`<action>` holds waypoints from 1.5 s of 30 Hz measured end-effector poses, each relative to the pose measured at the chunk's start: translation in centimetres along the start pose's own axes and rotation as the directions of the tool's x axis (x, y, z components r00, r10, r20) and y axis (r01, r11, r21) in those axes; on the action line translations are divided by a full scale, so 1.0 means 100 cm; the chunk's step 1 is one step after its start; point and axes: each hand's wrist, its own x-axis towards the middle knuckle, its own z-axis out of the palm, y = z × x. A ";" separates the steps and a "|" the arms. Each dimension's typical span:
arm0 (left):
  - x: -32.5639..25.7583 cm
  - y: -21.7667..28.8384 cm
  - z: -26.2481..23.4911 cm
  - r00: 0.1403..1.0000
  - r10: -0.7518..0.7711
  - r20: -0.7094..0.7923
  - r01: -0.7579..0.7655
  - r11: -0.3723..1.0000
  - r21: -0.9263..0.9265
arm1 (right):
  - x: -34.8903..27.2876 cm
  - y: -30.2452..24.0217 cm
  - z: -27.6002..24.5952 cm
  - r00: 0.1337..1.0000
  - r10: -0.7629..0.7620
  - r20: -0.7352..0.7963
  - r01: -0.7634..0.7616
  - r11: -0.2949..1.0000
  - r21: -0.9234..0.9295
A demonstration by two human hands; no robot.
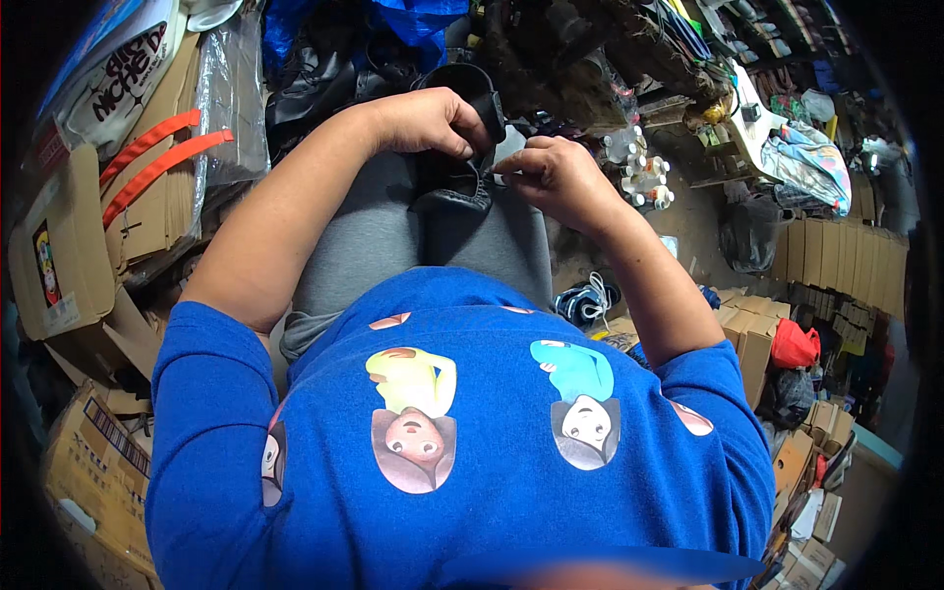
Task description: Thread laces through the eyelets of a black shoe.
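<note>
A black leather-like shoe upper (454, 194) rests between my knees, on my grey trousers (364, 221). It is curved, and a gathered or stitched edge shows on its near part. My left hand (428, 120) is closed on its upper part, with the fingers partly hidden inside or behind it. Close by on the right, my right hand (559, 179) has thumb and forefinger pinched together beside the upper's edge. Whatever is in that pinch is too small to make out.
Dark leather-like pieces (315, 93) are heaped beyond my left arm. Cardboard boxes (59, 246) with red-orange strips (162, 177) stand at left. Several small white-capped bottles (644, 177) are beyond my right hand. A blue shoe (587, 299) with white laces lies right of my knee.
</note>
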 end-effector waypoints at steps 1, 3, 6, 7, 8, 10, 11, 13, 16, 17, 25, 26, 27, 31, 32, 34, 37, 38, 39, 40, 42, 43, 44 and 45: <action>0.000 0.000 0.000 1.000 0.001 0.002 -0.001 1.000 0.004 | 0.001 0.001 -0.001 1.000 0.003 -0.002 -0.003 1.000 0.002; 0.002 -0.003 0.000 1.000 0.004 -0.001 -0.004 1.000 -0.012 | 0.005 0.001 -0.007 0.998 -0.058 0.036 0.058 0.998 0.004; 0.004 -0.005 0.002 1.000 0.010 -0.021 -0.010 1.000 -0.028 | 0.011 0.006 -0.009 0.996 -0.070 0.056 0.066 0.995 0.072; 0.004 -0.005 0.003 0.999 0.015 -0.036 -0.016 0.999 -0.028 | 0.013 0.007 -0.010 0.996 -0.072 0.054 0.068 0.995 0.070; 0.004 -0.004 0.004 0.999 0.016 -0.038 -0.017 1.000 -0.026 | 0.013 0.007 -0.011 0.995 -0.070 0.077 0.065 0.996 0.064; 0.004 -0.004 0.006 0.997 -0.006 -0.079 0.002 0.998 -0.059 | 0.015 0.010 -0.010 0.992 -0.065 0.105 0.059 0.996 0.063; 0.004 -0.004 0.008 0.997 -0.007 -0.080 0.003 0.998 -0.061 | 0.015 0.012 -0.008 0.991 -0.020 0.134 -0.002 0.987 0.162; 0.006 -0.005 0.010 0.995 0.004 -0.102 -0.004 1.000 -0.002 | 0.015 0.021 -0.002 0.986 0.021 0.166 -0.064 0.965 0.256; 0.005 -0.009 0.006 0.997 0.050 -0.053 -0.051 0.998 -0.025 | 0.012 0.035 0.006 0.986 0.073 0.147 -0.126 0.912 0.390; 0.005 -0.011 0.006 0.997 0.049 -0.054 -0.050 0.998 -0.026 | 0.014 0.037 0.006 0.979 0.081 0.188 -0.155 0.894 0.420; 0.002 -0.008 0.006 0.996 0.026 -0.090 -0.013 0.990 0.142 | 0.015 0.039 0.020 0.965 0.166 0.203 -0.245 0.851 0.465; 0.002 -0.006 0.007 0.996 0.028 -0.090 -0.015 0.989 0.145 | 0.013 0.042 0.019 0.966 0.157 0.204 -0.241 0.832 0.499; 0.000 -0.006 0.008 0.995 0.041 -0.089 -0.029 0.991 0.127 | 0.012 0.042 0.018 0.968 0.146 0.205 -0.236 0.812 0.534; -0.002 -0.009 0.009 0.988 0.102 -0.116 -0.084 0.986 0.147 | 0.017 0.046 0.011 0.952 0.093 0.290 -0.250 0.782 0.570; -0.002 -0.010 0.010 0.988 0.103 -0.118 -0.085 0.985 0.148 | 0.016 0.045 0.011 0.950 0.098 0.295 -0.266 0.750 0.606; -0.002 -0.009 0.010 0.990 0.089 -0.112 -0.072 0.986 0.148 | 0.016 0.047 0.011 0.950 0.095 0.296 -0.262 0.756 0.600; 0.000 -0.011 0.012 0.990 0.071 -0.119 -0.053 0.988 0.146 | 0.018 0.043 0.014 0.946 0.113 0.304 -0.283 0.745 0.605; -0.001 -0.012 0.012 0.990 0.073 -0.121 -0.055 0.988 0.147 | 0.019 0.039 0.016 0.941 0.134 0.310 -0.306 0.726 0.616; -0.002 -0.010 0.012 0.990 0.047 -0.130 -0.025 0.986 0.163 | 0.019 0.032 0.018 0.942 0.133 0.309 -0.305 0.726 0.616; -0.003 -0.009 0.012 0.990 0.021 -0.139 0.005 0.984 0.179 | 0.017 0.022 0.020 0.965 0.143 0.221 -0.242 0.813 0.530; -0.012 -0.005 0.008 0.963 0.110 -0.247 -0.037 0.958 0.284 | 0.014 0.020 0.023 0.992 0.114 0.049 -0.124 0.925 0.360; -0.019 -0.005 0.004 0.919 0.207 -0.337 -0.068 0.922 0.382 | 0.012 0.018 0.022 0.991 0.124 0.041 -0.131 0.922 0.366; -0.030 -0.006 -0.011 0.858 0.232 -0.459 -0.015 0.904 0.428 | 0.009 0.016 0.017 0.994 0.107 0.025 -0.110 0.930 0.350; -0.046 -0.010 -0.034 0.778 0.262 -0.571 0.045 0.883 0.467 | 0.007 0.014 0.013 0.996 0.088 0.010 -0.086 0.939 0.334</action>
